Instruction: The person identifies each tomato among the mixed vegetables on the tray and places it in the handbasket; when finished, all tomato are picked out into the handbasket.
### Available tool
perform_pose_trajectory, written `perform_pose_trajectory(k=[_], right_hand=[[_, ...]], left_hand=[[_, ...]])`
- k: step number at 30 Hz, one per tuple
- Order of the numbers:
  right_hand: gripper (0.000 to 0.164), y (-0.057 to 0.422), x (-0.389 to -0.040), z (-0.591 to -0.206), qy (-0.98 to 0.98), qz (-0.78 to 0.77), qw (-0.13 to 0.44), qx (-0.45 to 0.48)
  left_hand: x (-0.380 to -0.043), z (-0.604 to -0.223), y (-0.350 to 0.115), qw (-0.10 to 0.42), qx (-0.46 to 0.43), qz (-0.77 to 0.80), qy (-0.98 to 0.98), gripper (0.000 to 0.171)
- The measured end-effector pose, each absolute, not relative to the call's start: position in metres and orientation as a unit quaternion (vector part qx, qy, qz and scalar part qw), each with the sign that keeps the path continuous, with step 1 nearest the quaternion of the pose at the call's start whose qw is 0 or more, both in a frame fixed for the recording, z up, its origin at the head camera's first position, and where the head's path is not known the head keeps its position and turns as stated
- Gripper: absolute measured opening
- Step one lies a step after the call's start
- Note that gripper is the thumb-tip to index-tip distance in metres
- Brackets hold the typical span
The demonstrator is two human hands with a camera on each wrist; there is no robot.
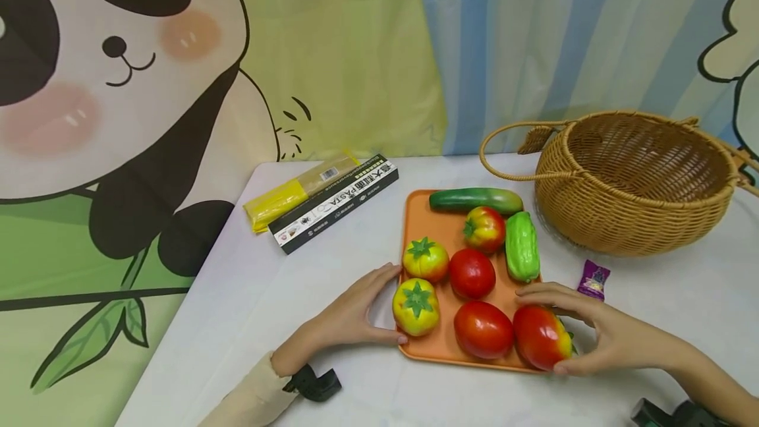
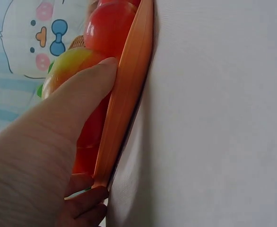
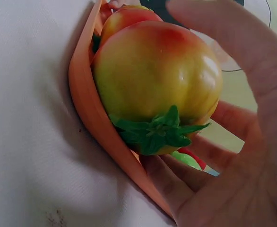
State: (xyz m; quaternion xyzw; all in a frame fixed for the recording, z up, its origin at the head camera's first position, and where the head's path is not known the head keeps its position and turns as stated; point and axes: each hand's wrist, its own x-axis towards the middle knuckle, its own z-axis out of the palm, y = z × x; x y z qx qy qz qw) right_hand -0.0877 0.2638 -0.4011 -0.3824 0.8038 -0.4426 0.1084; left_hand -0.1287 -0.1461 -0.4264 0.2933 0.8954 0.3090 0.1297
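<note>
My left hand rests at the near left edge of an orange tray, thumb and fingertips spread along the rim. Right inside that rim is a yellow-green tomato with a star-shaped leaf top. My right hand holds a red-and-yellow tomato at the tray's near right corner, fingers around its far side, thumb at its near side. In the right wrist view this tomato shows its green leaves toward the wrist, close against the rim. A red tomato lies beside it.
Other tomatoes, a cucumber and a ribbed green vegetable fill the tray's far part. A wicker basket stands at the right, a purple wrapped packet near it. A pasta box and yellow packet lie back left.
</note>
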Motion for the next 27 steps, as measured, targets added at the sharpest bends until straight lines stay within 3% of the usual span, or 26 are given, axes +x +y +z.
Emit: perform_pose_trajectory(k=[27], right_hand=[[0.074,0.2674,-0.092,-0.3984,0.794,-0.446,0.111,-0.398]], left_hand=[[-0.1294,-0.4244,-0.1466,0.145,0.301,0.303,0.892,0.116]])
